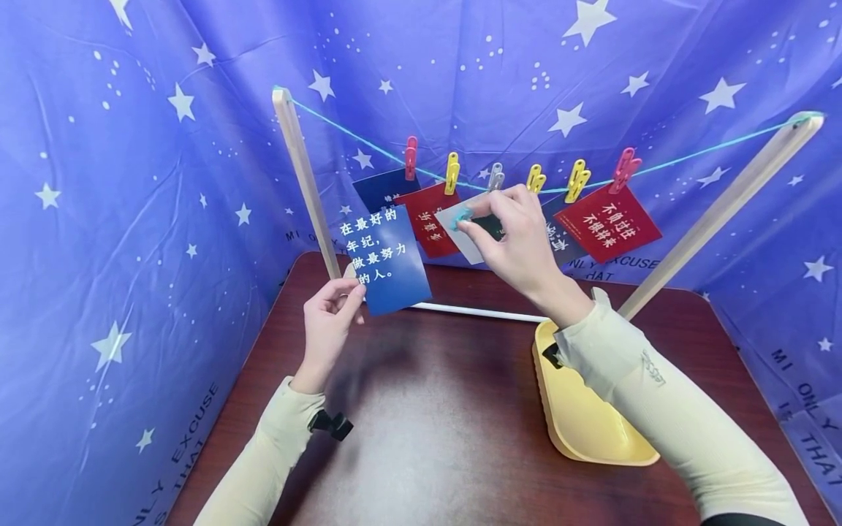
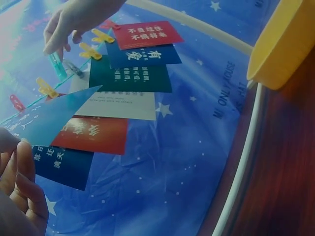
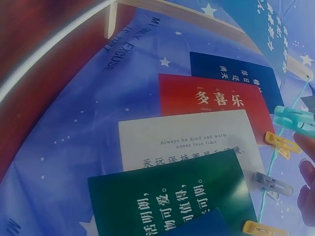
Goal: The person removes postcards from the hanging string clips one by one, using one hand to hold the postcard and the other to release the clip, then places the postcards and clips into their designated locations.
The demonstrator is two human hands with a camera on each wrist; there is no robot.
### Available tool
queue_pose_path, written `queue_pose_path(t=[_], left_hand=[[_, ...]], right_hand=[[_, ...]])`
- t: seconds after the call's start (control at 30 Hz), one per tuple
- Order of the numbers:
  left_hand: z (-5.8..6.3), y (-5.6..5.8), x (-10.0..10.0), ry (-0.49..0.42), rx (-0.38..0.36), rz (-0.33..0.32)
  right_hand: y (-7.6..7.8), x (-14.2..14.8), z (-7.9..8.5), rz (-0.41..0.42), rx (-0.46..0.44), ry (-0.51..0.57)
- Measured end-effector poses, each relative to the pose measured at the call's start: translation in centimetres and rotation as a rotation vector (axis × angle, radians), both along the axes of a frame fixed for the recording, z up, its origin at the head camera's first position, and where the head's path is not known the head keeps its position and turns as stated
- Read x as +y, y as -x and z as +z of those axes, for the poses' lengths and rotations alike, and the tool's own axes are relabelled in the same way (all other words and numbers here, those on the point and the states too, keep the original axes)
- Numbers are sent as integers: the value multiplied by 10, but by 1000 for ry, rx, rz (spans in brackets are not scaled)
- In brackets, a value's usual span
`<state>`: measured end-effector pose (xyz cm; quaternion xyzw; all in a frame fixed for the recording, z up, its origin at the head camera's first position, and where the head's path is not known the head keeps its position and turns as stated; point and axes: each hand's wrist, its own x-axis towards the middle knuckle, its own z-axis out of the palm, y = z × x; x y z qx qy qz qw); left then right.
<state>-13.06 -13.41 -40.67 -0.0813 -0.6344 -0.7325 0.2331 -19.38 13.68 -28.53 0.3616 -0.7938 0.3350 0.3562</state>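
My left hand (image 1: pixel 332 318) pinches a blue card (image 1: pixel 397 274) with white Chinese lettering by its lower left edge, in front of the hanging cards. In the fingertips of my right hand (image 1: pixel 526 245) is a teal clothespin (image 3: pixel 290 118), close to the cord (image 1: pixel 358 136). Along that cord hang several cards: a dark blue one (image 2: pixel 66 167), a red one (image 3: pixel 211 98), a white one (image 3: pixel 187 130), a green one (image 3: pixel 167 196), another blue one (image 2: pixel 142 55) and a red one (image 1: pixel 608 223) at the right. Pink, yellow and grey clothespins (image 1: pixel 452 174) hold them.
Two wooden posts, left (image 1: pixel 305 183) and right (image 1: pixel 723 215), carry the cord, with a white rod (image 1: pixel 473 312) low between them. A yellow tray (image 1: pixel 592 431) sits under my right forearm on the dark wooden table (image 1: pixel 289 380). Starry blue cloth (image 1: pixel 164 183) surrounds the table.
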Motion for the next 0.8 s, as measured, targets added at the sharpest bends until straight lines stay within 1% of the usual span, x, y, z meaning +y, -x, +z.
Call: queue_pose_path(t=[0.13,0.43,0.67,0.8], left_hand=[[-2,-1,1,-12,-4,-11],[-7,-5,7,-22,3,-62],[-10,-8,11,-2,-16,-64],[-12,-10,13,1,-16,-63]], right_hand=[[-3,2,-4,-11,-15,-5],[-6,7,-15,-24,-36,-4],[-9,10,-22,-36,-38,4],[-9,13,-25,-46,-31,3]])
